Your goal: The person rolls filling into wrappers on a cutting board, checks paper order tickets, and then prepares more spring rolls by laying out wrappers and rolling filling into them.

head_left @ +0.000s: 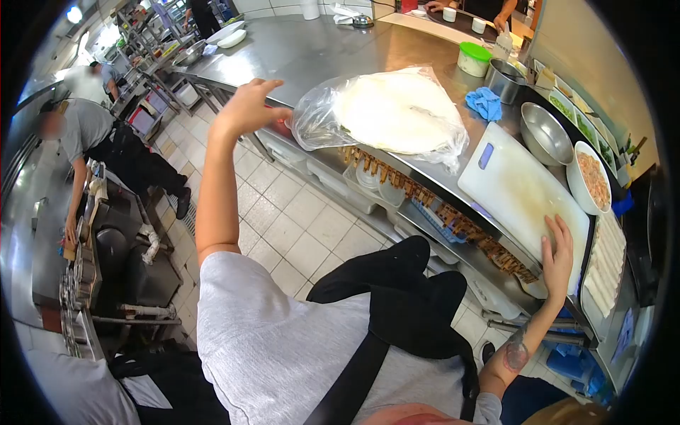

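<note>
My left hand (249, 108) is raised near the counter's front edge, thumb and fingers apart, holding nothing. Just to its right lies a clear plastic bag (312, 120) with large, pale round sheets that look like flatbread (400, 106). A bit of red shows beside my left fingertips, too small to name. My right hand (558, 251) rests with fingers stretched out on the near end of a white cutting board (520, 184). The board's handle slot points toward the bag, and its surface has faint brownish stains.
Beyond the board are a metal bowl (546, 133), a white bowl of chopped food (588, 178), and a tray of pale strips (605, 265). A blue cloth (484, 103), metal pot (506, 79) and green-lidded tub (473, 59) stand farther back. A co-worker (95, 134) bends at left.
</note>
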Available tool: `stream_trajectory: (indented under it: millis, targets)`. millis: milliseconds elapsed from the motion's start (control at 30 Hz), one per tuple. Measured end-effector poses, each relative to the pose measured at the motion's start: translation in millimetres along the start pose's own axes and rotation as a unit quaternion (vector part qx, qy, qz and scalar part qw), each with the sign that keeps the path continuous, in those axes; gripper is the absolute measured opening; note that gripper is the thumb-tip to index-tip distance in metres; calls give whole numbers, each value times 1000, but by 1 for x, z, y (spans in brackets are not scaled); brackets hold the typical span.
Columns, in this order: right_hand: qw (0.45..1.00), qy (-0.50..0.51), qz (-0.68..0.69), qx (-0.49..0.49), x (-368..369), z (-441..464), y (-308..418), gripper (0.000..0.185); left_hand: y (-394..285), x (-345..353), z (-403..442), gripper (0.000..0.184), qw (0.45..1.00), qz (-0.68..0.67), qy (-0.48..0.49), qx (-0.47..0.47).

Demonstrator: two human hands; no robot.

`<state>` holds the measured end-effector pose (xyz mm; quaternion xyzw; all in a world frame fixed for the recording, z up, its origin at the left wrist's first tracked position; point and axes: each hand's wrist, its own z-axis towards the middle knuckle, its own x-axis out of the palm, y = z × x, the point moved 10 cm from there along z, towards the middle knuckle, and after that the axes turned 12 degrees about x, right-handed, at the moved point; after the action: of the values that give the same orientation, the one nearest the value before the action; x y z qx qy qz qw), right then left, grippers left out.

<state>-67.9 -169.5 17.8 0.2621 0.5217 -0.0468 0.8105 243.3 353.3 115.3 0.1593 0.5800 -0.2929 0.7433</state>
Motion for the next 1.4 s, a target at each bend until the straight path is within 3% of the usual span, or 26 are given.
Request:
stream_trajectory:
  millis: [100,233,333,567,600,667,767,867,900,933,967,1000,1033,1067,1100,1167,1233,1300,1333,1367,1400]
  targets:
    - [1000,2,0,-1,0,1,1,37,-37,19,6,68,993,20,-16,113]
    - [1000,-3,2,-3,2,2,-3,37,-102,33,19,49,970,-94,-24,224]
    - [1000,-5,6,6,1,2,-2,37,-121,75,37,40,956,-155,40,246]
    - [1000,-8,7,15,-1,1,-7,37,-76,104,58,42,961,-123,-57,242]
    - [1000,-2,10,3,2,2,-5,37,-72,112,58,45,963,-146,-6,226]
    - [1000,1,7,-13,7,4,-9,37,-72,121,49,50,953,-140,-24,266]
    - [999,27,24,16,12,4,-14,37,-87,110,37,49,974,-47,-24,220]
    - [999,29,23,12,14,5,-17,37,-70,111,47,53,969,-61,2,239]
    - [999,31,27,17,14,5,-18,37,-56,85,47,56,970,2,-51,238]
    - [999,33,31,21,14,5,-18,37,-36,43,48,57,973,35,-114,195]
    - [998,37,34,25,14,5,-16,38,-6,-14,36,59,983,39,-178,3]
    - [999,37,32,24,12,4,-15,38,87,-42,22,62,947,66,-272,-157]
    - [999,37,32,22,12,3,-13,39,132,-87,3,72,926,38,-294,-235]
    - [999,34,33,18,11,6,-10,39,137,-137,-26,81,883,55,-384,-263]
    - [999,35,27,17,11,6,-8,39,160,-169,-49,90,852,115,-395,-325]
    - [999,33,16,22,10,7,-8,39,165,-207,-76,84,817,205,-409,-351]
    - [1000,19,16,-5,11,13,-6,39,120,-206,-60,60,852,198,-423,-237]
    - [999,24,43,15,10,4,-7,40,81,-155,-12,33,928,-19,-372,-27]
    - [996,15,71,47,7,7,-7,41,35,-113,14,22,938,-137,-317,37]
    - [996,0,73,56,5,7,-9,43,3,-63,34,25,956,-204,-201,65]
    - [996,-8,71,53,-2,7,2,41,-42,-24,43,26,955,-201,-155,156]
